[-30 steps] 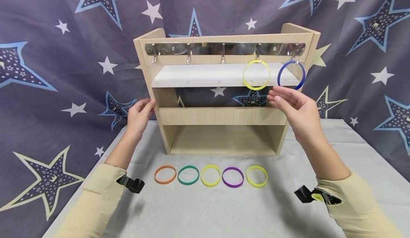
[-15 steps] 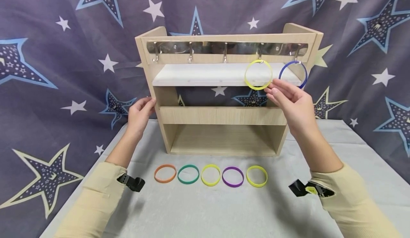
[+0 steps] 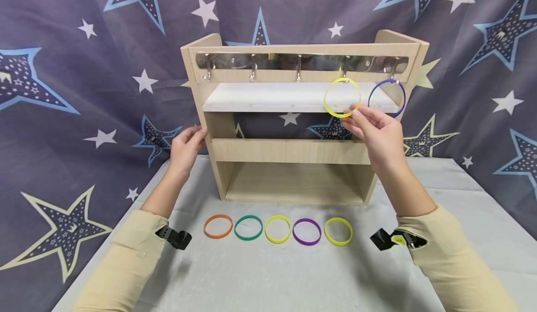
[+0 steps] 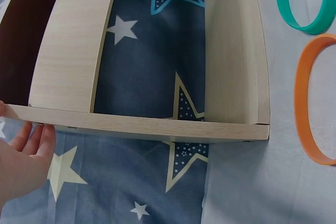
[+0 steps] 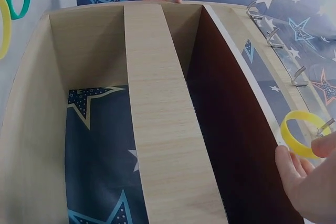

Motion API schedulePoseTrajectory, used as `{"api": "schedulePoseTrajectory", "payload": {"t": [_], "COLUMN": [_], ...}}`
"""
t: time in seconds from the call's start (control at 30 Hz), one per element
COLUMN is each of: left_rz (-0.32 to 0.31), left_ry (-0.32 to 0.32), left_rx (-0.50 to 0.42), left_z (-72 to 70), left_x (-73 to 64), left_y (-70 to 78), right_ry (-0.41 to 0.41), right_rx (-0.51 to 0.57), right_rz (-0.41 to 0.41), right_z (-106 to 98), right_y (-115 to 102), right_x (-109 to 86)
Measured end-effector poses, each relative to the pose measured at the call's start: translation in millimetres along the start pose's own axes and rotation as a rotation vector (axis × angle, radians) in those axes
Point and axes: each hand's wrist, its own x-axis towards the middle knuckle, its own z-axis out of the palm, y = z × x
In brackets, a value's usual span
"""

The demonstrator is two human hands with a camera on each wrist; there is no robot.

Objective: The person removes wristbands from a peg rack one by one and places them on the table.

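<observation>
A yellow silicone wristband (image 3: 325, 99) hangs from the fourth hook of the metal rail (image 3: 277, 62) on a small wooden shelf unit (image 3: 289, 151). My right hand (image 3: 379, 132) pinches its lower right side between thumb and fingers; in the right wrist view the yellow band (image 5: 285, 134) loops over the hook tip. Just right of it, a blue wristband (image 3: 404, 100) hangs on the last hook, partly hidden behind my right hand. At the unit's left side, my left hand (image 3: 183, 151) grips the side panel, with fingertips against its outer face in the left wrist view.
On the grey cloth in front of the unit lies a row of wristbands: orange (image 3: 218, 237), green (image 3: 248, 239), yellow (image 3: 278, 241), purple (image 3: 307, 243) and another yellow (image 3: 338, 244). Behind the unit hangs a star-patterned curtain (image 3: 302, 9). The three left hooks carry no bands.
My right hand has moved left from beside the blue band to the hanging yellow band and now pinches its lower edge. My left hand stays at the side panel.
</observation>
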Motion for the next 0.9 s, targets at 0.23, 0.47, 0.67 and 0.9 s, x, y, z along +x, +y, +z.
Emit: {"api": "schedulePoseTrajectory", "payload": {"t": [0.23, 0.47, 0.67, 0.9], "left_rz": [-0.002, -0.001, -0.006, -0.004], "left_ry": [0.002, -0.002, 0.000, 0.010], "left_rx": [0.001, -0.009, -0.002, -0.009], "left_z": [-0.2, 0.1, 0.7, 1.1], "left_x": [0.1, 1.1, -0.4, -1.6], "left_y": [0.0, -2.2, -1.5, -0.6], "right_ry": [0.014, 0.039, 0.014, -0.015], "right_rx": [0.076, 0.160, 0.228, 0.224], "right_rz": [0.033, 0.116, 0.118, 0.110], "right_z": [2.1, 3.5, 4.4, 2.4], "right_y": [0.8, -4.9, -13.0, -18.6], "right_x": [2.5, 2.0, -1.7, -8.7]}}
